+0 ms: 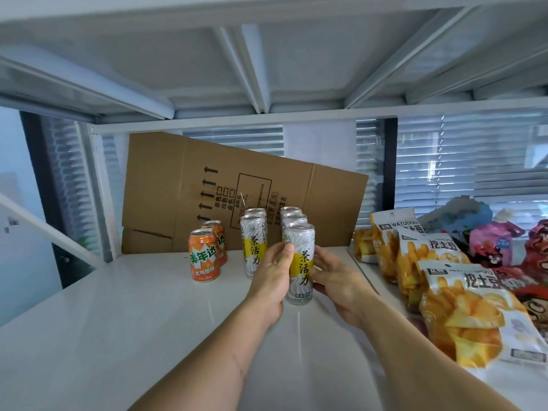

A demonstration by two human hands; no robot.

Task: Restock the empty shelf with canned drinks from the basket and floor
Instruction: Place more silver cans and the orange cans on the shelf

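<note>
— What do the hands hold?
— Left hand (271, 280) and right hand (335, 281) curl round a tall white-and-yellow can (299, 264), upright on the white shelf (133, 315).

— And beyond it?
— Four matching slim cans (254, 241) stand behind in two rows; two squat orange cans (204, 256) sit left. Flattened brown cardboard (225, 191) leans at the back. Glossy chip bags (462, 310) lie right.
</note>
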